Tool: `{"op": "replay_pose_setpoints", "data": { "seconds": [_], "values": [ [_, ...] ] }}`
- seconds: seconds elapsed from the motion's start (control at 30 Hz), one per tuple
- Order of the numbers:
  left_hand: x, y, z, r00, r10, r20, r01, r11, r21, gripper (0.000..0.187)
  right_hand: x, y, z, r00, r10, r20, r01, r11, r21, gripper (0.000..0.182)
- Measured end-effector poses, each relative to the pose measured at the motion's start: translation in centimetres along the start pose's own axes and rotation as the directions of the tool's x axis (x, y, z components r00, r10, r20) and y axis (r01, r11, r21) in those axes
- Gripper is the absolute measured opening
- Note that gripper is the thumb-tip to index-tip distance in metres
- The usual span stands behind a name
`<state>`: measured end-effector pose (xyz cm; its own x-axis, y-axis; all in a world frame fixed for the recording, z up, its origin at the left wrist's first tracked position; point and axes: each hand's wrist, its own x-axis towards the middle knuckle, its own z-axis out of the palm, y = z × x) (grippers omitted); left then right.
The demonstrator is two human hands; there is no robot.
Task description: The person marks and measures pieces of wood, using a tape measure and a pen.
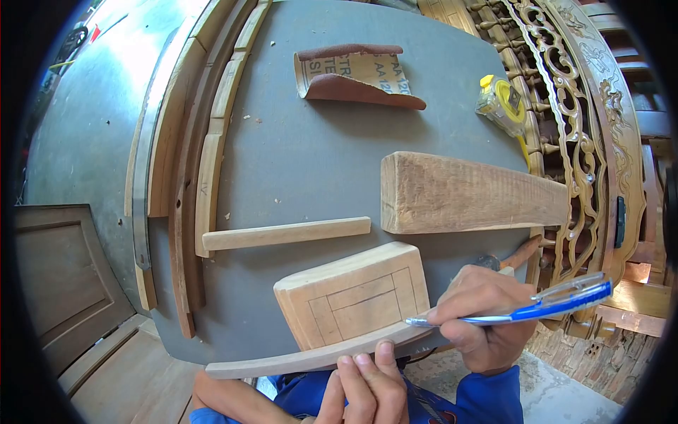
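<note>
My right hand [484,318] is closed around a blue and white pen [558,304], its tip at the upper edge of a thin wooden strip [275,363]. The strip lies across the lower edge of a wooden block [339,265] with pencilled rectangles on its face. Below the strip, my left hand [367,385] presses it with the fingertips; the thumb is hidden. Another short wooden strip [289,233] rests on the grey table just above the block.
A thick wooden beam [466,194] lies right of centre. Curled sandpaper [360,74] and a yellow tape measure [503,106] are farther back. Long wooden strips [187,155] and a metal ruler [143,212] line the left side of the grey table [282,162]; carved woodwork [586,141] stands along the right.
</note>
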<state>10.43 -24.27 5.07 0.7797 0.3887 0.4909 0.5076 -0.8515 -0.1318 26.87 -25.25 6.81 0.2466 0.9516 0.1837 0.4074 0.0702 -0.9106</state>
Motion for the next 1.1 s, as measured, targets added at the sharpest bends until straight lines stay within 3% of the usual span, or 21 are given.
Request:
{"op": "replay_pose_setpoints", "data": {
  "seconds": [0.1, 0.2, 0.43, 0.6, 0.77, 0.93, 0.97, 1.03, 1.1],
  "values": [
    [0.0, 0.3, 0.2, 1.0, -0.022, -0.019, 0.022, 1.0, 0.01, 0.018, 0.1, 0.0, 0.2, 0.999, -0.031, 0.016, 0.03, 0.999, 0.015, 0.032],
    [0.7, -1.3, -0.8, 0.996, 0.093, -0.007, -0.093, 0.995, 0.024, 0.02, 0.0, 0.0, -0.2, 1.0, -0.004, 0.015, 0.004, 1.0, 0.009, 0.03],
    [0.4, -1.2, -0.4, 0.994, 0.089, -0.061, -0.087, 0.995, 0.038, 0.021, 0.8, -0.3, 1.3, 0.98, -0.105, 0.166, 0.1, 0.994, 0.042, 0.024],
    [0.9, -0.7, -1.2, 1.0, 0.007, 0.015, -0.007, 1.0, -0.003, 0.019, 0.5, -0.4, 0.4, 0.988, -0.034, 0.15, 0.031, 0.999, 0.022, 0.02],
    [0.5, -1.1, -1.0, 0.998, 0.067, 0.011, -0.067, 0.998, 0.009, 0.018, 1.3, -0.5, 1.3, 0.951, -0.158, 0.265, 0.147, 0.987, 0.061, 0.016],
    [0.5, -0.8, -1.4, 0.999, 0.014, 0.043, -0.014, 1.0, -0.007, 0.014, 0.9, -0.2, 1.0, 0.967, -0.105, 0.23, 0.083, 0.991, 0.102, 0.012],
    [0.5, -0.8, -1.2, 0.999, 0.015, 0.035, -0.015, 1.0, -0.004, 0.014, 1.0, -0.3, 0.9, 0.951, -0.123, 0.283, 0.1, 0.99, 0.096, 0.01],
    [1.0, -1.4, -2.2, 0.986, 0.083, 0.145, -0.077, 0.996, -0.045, 0.015, 1.3, -0.7, 1.0, 0.912, -0.15, 0.383, 0.13, 0.988, 0.078, 0.009],
    [1.1, -1.6, -2.1, 0.98, 0.137, 0.145, -0.136, 0.991, -0.017, 0.015, 1.2, -0.9, 0.9, 0.924, -0.099, 0.369, 0.075, 0.994, 0.079, 0.01]
  ]
}}
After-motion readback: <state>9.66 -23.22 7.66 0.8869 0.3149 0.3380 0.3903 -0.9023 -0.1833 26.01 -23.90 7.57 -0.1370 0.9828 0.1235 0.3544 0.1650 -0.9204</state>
